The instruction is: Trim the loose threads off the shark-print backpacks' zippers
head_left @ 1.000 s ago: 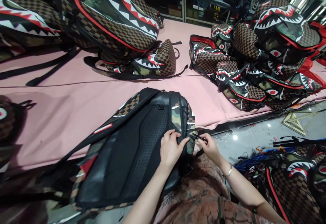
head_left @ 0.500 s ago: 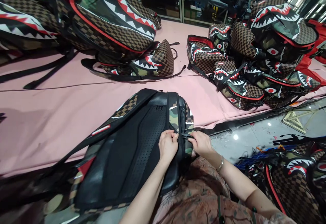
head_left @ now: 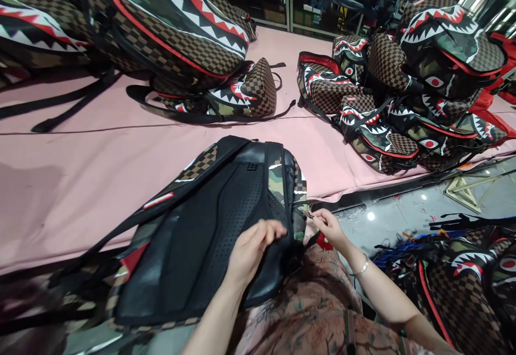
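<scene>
A backpack (head_left: 201, 226) lies with its black padded back panel up, partly on the pink table and partly against my lap. Its shoulder strap (head_left: 276, 175) with a camouflage patch runs down the right side. My left hand (head_left: 252, 247) is over the back panel, close to the lower end of that strap. Its fingers are curled together and slightly blurred, and anything between them is hidden. Just past the bag's right edge, my right hand (head_left: 328, 227) holds small dark thread snips (head_left: 307, 213), their tip towards the bag's side.
Large shark-mouth backpacks (head_left: 173, 27) are piled on the pink table (head_left: 80, 167) at the left. Smaller bags (head_left: 374, 123) are heaped at the right. Below the table edge, more checked backpacks (head_left: 463, 290) lie at lower right. A metal frame (head_left: 463, 191) stands on the floor.
My left hand has moved down and left from the strap. The right hand with the thread snips has shifted right, away from the strap. A red patch now shows below it.
</scene>
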Demonstrator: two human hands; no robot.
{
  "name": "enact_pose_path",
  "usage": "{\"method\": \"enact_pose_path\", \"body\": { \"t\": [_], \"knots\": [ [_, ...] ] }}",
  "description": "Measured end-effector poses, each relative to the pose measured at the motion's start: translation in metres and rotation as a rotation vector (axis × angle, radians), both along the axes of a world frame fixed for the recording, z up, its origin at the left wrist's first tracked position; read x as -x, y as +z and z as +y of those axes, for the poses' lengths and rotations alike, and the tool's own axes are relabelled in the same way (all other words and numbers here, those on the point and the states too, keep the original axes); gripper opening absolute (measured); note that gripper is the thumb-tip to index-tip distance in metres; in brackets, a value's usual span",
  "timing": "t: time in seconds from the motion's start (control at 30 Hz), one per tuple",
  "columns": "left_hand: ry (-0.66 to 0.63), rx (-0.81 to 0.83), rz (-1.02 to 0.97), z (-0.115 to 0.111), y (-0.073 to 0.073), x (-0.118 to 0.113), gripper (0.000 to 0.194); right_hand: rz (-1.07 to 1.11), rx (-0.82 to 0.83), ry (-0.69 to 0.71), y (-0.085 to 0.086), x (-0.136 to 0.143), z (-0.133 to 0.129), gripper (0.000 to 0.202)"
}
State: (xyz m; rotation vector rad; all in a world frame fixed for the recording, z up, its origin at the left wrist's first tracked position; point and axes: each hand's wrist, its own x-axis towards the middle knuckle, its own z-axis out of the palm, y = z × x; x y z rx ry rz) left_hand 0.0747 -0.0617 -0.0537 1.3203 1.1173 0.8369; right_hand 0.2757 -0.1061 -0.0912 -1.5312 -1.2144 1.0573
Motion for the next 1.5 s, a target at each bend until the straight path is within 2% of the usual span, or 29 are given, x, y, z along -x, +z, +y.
{"method": "enact_pose_path", "body": {
  "t": [0.07, 0.13, 0.2, 0.27, 0.37, 0.5, 0.67, 0.77, 0.87, 0.93, 1.03, 1.13, 1.23, 1.4, 1.5],
  "knots": [
    [-0.086, 0.141, -0.194, -0.018, 0.01, 0.012, 0.063, 0.157, 0.051, 0.054, -0.001, 0.004, -0.022, 0.027],
    [-0.049, 0.182, -0.165, -0.032, 0.008, 0.018, 0.059, 0.256, 0.099, 0.097, -0.002, 0.013, -0.042, 0.033],
    [0.026, 0.123, 0.022, -0.04, -0.003, 0.018, 0.039, 0.253, 0.135, 0.086, -0.003, 0.027, -0.055, 0.038],
    [0.06, 0.019, 0.16, -0.044, -0.018, 0.014, 0.032, 0.203, 0.146, 0.032, -0.006, 0.039, -0.059, 0.035],
    [0.083, -0.143, 0.173, -0.047, -0.03, 0.008, 0.029, 0.296, 0.148, -0.051, -0.011, 0.051, -0.056, 0.032],
    [0.082, -0.232, 0.121, -0.052, -0.021, 0.005, 0.025, 0.526, 0.201, -0.107, -0.015, 0.051, -0.051, 0.036],
    [0.061, -0.254, 0.065, -0.053, -0.008, 0.0, 0.023, 0.521, 0.14, -0.055, -0.003, 0.054, -0.046, 0.036],
    [0.12, -0.252, 0.038, -0.053, -0.007, -0.004, 0.018, 0.442, 0.094, -0.003, 0.005, 0.06, -0.042, 0.033],
    [0.267, -0.159, -0.024, -0.056, -0.01, -0.005, 0.019, 0.327, 0.061, 0.038, 0.01, 0.061, -0.04, 0.034],
    [0.315, -0.108, -0.061, -0.059, -0.012, -0.005, 0.019, 0.243, 0.021, 0.1, 0.016, 0.057, -0.04, 0.035],
    [0.314, -0.063, -0.081, -0.063, -0.012, -0.004, 0.022, 0.016, -0.097, 0.175, 0.029, 0.04, -0.04, 0.028],
    [0.319, -0.035, -0.083, -0.063, -0.012, -0.003, 0.023, -0.363, -0.235, 0.24, 0.047, 0.021, -0.036, 0.019],
    [0.306, -0.028, -0.088, -0.062, -0.012, -0.005, 0.023, -0.639, -0.343, 0.418, 0.066, 0.009, -0.027, 0.015],
    [0.272, -0.055, -0.07, -0.061, -0.013, -0.009, 0.022, -0.899, -0.367, 0.648, 0.088, 0.007, -0.009, 0.022],
    [0.258, -0.049, -0.072, -0.06, -0.01, -0.008, 0.022, -0.905, -0.341, 0.7, 0.092, 0.008, -0.003, 0.023]
  ]
}}
